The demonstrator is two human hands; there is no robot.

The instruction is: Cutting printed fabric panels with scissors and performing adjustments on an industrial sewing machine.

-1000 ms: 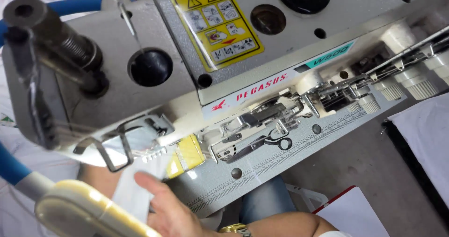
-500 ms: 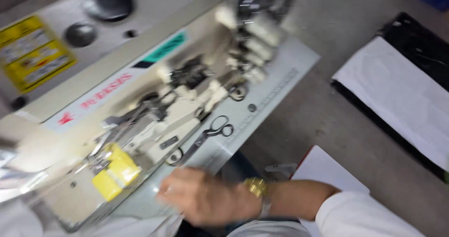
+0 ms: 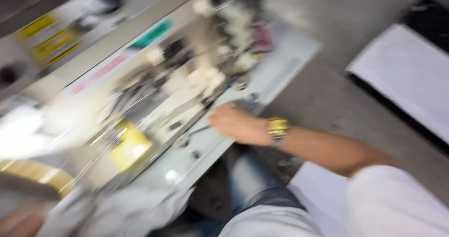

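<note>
The frame is heavily blurred. The right hand (image 3: 236, 123) lies on the pale bed of the sewing machine (image 3: 262, 85), wrist bearing a gold watch (image 3: 277, 126), forearm running back toward the lower right. Its fingers point left, toward the machine's working parts. Just past the fingertips, touching or nearly so, a thin dark tool (image 3: 199, 131) lies on the bed; its long axis runs left and slightly down from the hand toward the yellow guard (image 3: 131, 145). Whether it is scissors or something else cannot be told. The hand looks loosely curled, palm down; whether it grips the tool cannot be told from the blur.

The left hand (image 3: 18, 223) shows only as a smear at the lower-left corner, by white cloth (image 3: 117, 213), well apart from the tool. The right hand is far nearer.
</note>
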